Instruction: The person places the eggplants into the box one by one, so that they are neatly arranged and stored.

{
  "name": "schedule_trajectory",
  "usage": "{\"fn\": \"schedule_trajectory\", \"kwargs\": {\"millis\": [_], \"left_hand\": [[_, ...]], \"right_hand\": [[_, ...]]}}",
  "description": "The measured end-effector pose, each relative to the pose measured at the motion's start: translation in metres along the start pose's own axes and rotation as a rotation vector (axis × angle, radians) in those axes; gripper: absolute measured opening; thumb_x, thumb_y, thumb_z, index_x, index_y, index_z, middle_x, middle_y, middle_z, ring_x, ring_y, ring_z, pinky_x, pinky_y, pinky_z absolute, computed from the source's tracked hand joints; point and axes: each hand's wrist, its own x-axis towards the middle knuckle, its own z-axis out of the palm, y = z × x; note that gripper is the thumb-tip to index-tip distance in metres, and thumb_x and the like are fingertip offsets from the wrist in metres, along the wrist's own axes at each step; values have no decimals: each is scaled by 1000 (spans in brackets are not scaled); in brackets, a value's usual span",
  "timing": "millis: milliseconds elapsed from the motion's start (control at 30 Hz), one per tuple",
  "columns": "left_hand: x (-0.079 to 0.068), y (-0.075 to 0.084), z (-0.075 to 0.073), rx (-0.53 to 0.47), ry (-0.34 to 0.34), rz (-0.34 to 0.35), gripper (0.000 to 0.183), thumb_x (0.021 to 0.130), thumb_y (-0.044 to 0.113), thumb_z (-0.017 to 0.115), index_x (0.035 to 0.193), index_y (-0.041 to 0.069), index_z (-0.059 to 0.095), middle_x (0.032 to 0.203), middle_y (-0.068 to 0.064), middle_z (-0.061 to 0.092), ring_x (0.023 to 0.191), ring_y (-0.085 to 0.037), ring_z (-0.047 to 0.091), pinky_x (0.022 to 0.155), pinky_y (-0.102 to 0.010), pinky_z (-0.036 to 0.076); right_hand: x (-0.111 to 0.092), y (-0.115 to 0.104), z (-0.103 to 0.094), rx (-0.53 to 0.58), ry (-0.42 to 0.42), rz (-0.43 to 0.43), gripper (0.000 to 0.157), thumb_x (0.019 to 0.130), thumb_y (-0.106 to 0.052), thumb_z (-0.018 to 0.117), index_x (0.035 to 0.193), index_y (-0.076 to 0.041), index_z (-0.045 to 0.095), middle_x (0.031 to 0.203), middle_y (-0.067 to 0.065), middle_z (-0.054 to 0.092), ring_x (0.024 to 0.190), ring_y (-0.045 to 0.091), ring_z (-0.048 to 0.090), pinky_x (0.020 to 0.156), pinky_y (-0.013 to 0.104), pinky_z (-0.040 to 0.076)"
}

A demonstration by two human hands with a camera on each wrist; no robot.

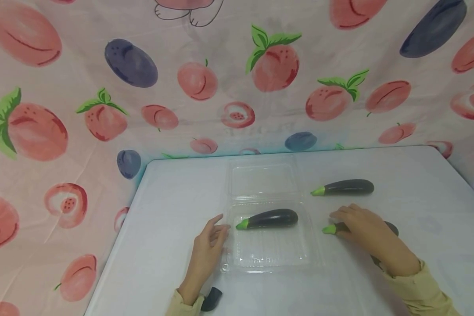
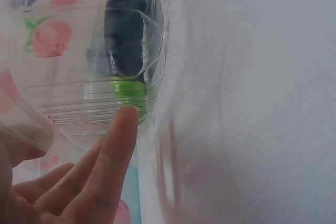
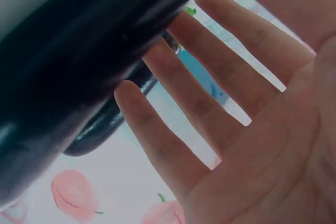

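Note:
A clear plastic clamshell box lies with its lid folded back, and a dark eggplant with a green stem end rests in its base. My left hand is at the box's left side, its fingers extended and a fingertip right at the clear wall near the stem end in the left wrist view. To the right of the box, my right hand reaches over a second eggplant and partly hides it. The right wrist view shows these fingers straight and spread alongside the dark skin.
A third eggplant lies farther back on the white table, right of the lid. Small dark objects show at the left wrist and under the right wrist. A fruit-patterned cloth hangs behind the table.

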Motion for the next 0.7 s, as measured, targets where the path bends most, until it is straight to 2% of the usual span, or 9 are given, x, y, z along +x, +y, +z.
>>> {"fn": "schedule_trajectory", "kwargs": {"millis": [300,700], "left_hand": [[0,-1,1,14,6,-5,45,102,27,58,144,15,49,122,-12,69,111,-31,68,73,-26,61],[1,-2,1,1,4,-10,45,101,29,59,144,15,49,122,-11,69,111,-31,68,72,-25,61]], "right_hand": [[0,3,3,-12,-52,23,26,74,-9,85,99,-13,75,86,-5,68,80,16,61,71,39,56],[-1,5,3,-33,-2,-11,26,73,-9,85,97,-13,76,83,-7,67,78,14,61,66,35,55]]}}
